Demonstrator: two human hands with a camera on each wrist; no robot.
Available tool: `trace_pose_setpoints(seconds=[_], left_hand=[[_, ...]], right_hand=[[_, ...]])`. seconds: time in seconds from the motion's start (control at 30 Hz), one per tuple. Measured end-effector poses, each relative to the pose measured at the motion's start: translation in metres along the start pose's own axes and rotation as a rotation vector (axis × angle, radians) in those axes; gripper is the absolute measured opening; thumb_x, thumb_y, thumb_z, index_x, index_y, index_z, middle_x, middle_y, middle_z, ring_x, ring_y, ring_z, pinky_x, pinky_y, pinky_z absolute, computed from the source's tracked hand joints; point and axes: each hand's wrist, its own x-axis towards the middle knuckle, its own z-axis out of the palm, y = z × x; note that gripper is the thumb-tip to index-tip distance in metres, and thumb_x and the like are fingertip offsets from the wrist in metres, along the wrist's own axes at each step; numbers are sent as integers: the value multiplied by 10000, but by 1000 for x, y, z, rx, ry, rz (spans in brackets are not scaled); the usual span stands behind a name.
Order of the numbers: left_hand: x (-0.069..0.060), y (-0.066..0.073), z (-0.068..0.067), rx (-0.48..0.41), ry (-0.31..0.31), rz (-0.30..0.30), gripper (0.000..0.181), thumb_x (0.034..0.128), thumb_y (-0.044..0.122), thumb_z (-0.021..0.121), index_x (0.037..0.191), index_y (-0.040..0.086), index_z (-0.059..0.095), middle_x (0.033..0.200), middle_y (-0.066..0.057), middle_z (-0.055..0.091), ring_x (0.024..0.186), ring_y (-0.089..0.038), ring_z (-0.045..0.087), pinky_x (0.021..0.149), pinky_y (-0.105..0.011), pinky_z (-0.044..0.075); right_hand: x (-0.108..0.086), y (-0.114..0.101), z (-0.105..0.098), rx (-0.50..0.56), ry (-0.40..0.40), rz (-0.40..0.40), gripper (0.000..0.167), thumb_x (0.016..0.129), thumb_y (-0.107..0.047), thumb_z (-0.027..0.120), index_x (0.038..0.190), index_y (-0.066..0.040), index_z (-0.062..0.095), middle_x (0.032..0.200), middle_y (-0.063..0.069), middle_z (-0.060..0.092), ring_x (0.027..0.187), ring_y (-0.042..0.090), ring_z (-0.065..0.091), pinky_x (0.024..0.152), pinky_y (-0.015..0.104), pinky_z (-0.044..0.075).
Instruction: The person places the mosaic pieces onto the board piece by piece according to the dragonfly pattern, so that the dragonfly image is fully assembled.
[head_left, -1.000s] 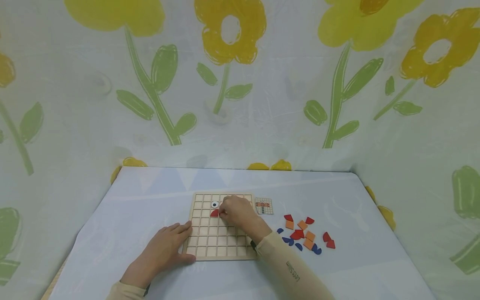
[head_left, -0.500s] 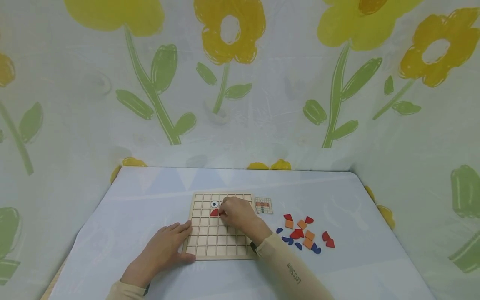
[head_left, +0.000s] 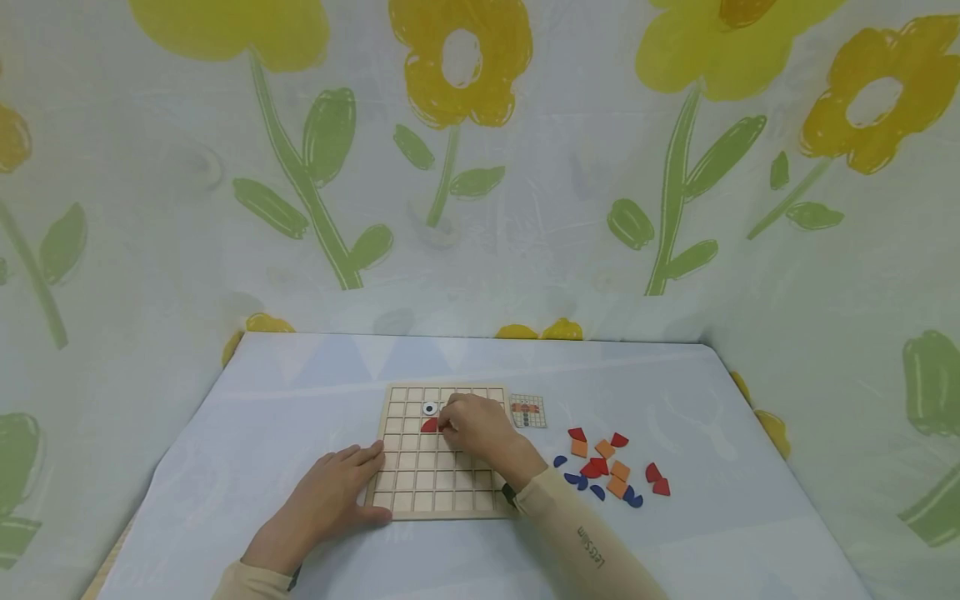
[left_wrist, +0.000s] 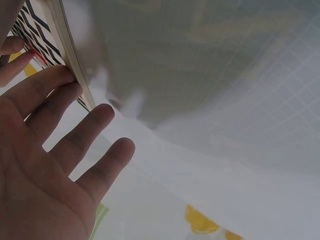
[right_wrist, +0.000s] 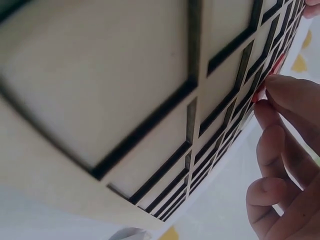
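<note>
A wooden grid board [head_left: 423, 482] lies on the table. My left hand [head_left: 330, 496] rests at its left edge, fingers spread, fingertips touching the frame; the left wrist view shows the same hand [left_wrist: 55, 135] with relaxed fingers. Over the board's upper part, my right hand [head_left: 476, 427] pinches a small red piece [right_wrist: 260, 92] between thumb and forefinger, as the right wrist view shows; the other fingers of that hand [right_wrist: 287, 155] are curled. Just left of it, a red quarter-round piece [head_left: 429, 426] sits in a cell below a white eye piece [head_left: 430, 408]. My right hand hides the cells beneath it.
A small pattern card [head_left: 528, 412] lies beside the board's upper right corner. Farther right are scattered loose pieces: orange squares [head_left: 620, 471], red quarter-rounds [head_left: 652, 472] and blue half-rounds [head_left: 597, 492]. A flowered cloth [head_left: 525, 275] stands behind the table.
</note>
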Motion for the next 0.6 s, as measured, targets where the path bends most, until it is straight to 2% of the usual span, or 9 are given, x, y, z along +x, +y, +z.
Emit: trace_pose_setpoints(seconds=[0.13,0.33,0.4,0.47,0.6], left_hand=[[1,-1,0,4,1,-3,901,734,572,838,1396,12,594,1479,-114,546,1316,-413,519,1057,-605,438],[2,-2,1,7,0,-3,906,728,576,841,1394,12,596,1478,-117,547,1316,-413,519,1060,-609,434],[2,-1,1,4,-1,-6,907,724,573,844,1392,11,598,1478,-118,547,1317,-413,518,1061,-609,432],[2,-1,1,3,-4,-11,907,723,575,844,1393,15,599,1481,-113,545,1321,-409,516,1065,-606,430],[2,-1,1,7,-12,-21,907,721,582,843,1397,28,600,1487,-102,542,1330,-408,509,1075,-604,422]], right_hand=[[-3,0,-3,14,13,14,116,928,-193,750,1013,-236,815,1014,-101,699,819,26,606,651,177,517],[-19,3,-22,62,75,84,192,935,-259,754,1124,-239,784,1155,-71,720,1055,132,676,810,287,589],[-28,8,-31,85,105,107,223,930,-258,762,1151,-236,771,1159,-68,718,1028,133,677,799,288,590],[-38,15,-39,95,146,117,240,919,-246,775,1159,-241,765,1131,-72,719,935,105,662,756,260,581],[-61,35,-55,88,259,79,274,898,-204,799,1165,-248,758,1096,-99,712,802,50,596,681,199,545]])
